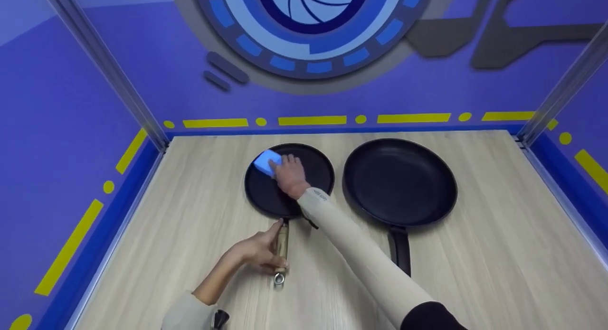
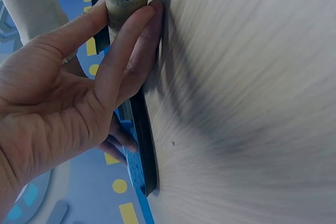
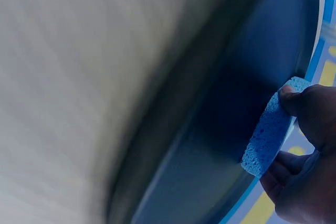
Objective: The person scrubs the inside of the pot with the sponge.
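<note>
A flat black pan (image 1: 311, 166) with a wooden handle (image 1: 282, 242) lies on the table, left of centre. My left hand (image 1: 260, 249) grips that handle near its metal ring end; in the left wrist view the thumb and fingers of the left hand (image 2: 79, 72) pinch around the wood. Over the pan's far left part, my right hand (image 1: 290, 174) holds a blue sponge (image 1: 267, 163) against the cooking surface. The right wrist view shows the porous sponge (image 3: 273, 132) between thumb and fingers, its edge on the dark pan (image 3: 226, 124).
A larger, deeper black frying pan (image 1: 401, 183) stands to the right, its black handle (image 1: 401, 251) pointing toward me and partly behind my right sleeve. The pale wooden table (image 1: 489, 235) is bordered by blue printed walls (image 1: 156, 97) with metal corner posts.
</note>
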Motion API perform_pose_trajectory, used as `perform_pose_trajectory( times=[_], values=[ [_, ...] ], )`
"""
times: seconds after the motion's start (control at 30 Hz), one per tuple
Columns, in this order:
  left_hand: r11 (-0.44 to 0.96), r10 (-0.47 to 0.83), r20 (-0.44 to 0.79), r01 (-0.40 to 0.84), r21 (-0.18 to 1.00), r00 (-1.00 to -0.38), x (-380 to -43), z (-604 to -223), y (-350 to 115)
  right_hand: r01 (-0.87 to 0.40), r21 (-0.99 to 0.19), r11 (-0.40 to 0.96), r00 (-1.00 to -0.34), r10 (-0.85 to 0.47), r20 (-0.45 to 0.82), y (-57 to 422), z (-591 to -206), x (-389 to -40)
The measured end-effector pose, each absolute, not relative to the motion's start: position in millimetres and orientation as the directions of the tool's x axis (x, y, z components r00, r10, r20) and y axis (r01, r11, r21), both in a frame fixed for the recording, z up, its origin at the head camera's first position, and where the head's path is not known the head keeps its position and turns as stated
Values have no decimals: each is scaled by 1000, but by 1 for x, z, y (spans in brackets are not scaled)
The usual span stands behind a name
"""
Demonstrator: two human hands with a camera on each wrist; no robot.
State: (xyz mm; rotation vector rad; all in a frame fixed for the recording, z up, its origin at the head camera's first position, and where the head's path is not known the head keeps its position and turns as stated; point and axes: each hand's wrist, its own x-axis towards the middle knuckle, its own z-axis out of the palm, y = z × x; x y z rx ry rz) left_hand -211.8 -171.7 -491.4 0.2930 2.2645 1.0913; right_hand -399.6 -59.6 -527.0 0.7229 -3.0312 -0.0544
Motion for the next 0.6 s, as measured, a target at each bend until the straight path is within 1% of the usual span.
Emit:
perform_pose_trajectory(
  times=[0.1,0.23,0.4,0.6],
  values=[
    [641,433,-429,-64,765,-793,-212,-492,-176,-397,30,917,-917,-398,27,-53,-527,-411],
    [645,424,-449,-86,759,-786,-211,-492,-174,-346,5,938,-938,-346,33,-29,-527,-415],
    [647,404,-472,-121,753,-783,-212,-491,-175,-324,-4,946,-946,-324,21,-11,-521,-412],
    [663,406,-478,-108,740,-779,-214,-493,-177,-301,-7,954,-953,-301,-47,3,-513,-403]
  ],
)
